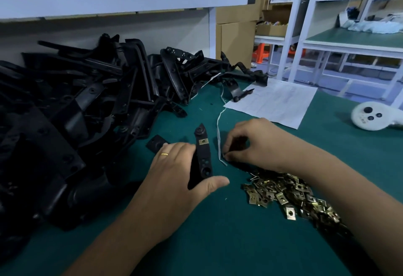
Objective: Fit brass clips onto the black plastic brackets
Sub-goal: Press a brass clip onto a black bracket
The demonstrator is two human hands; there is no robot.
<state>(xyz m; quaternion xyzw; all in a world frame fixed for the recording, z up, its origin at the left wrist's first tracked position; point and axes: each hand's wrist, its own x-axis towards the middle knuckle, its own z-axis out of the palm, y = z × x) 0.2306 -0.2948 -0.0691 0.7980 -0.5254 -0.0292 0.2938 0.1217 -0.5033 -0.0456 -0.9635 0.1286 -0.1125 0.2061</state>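
Centrally, left hand (174,166) around bracket (201,158), upright.

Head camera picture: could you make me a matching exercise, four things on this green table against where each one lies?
Things:
1. pile of small brass clips
2. heap of black plastic brackets
3. white printed paper sheet
4. round white device with dark buttons

Places:
A. far right edge
B. under the right forearm
C. left side, against the wall
D. beyond the right hand

Pairs: 1-B, 2-C, 3-D, 4-A
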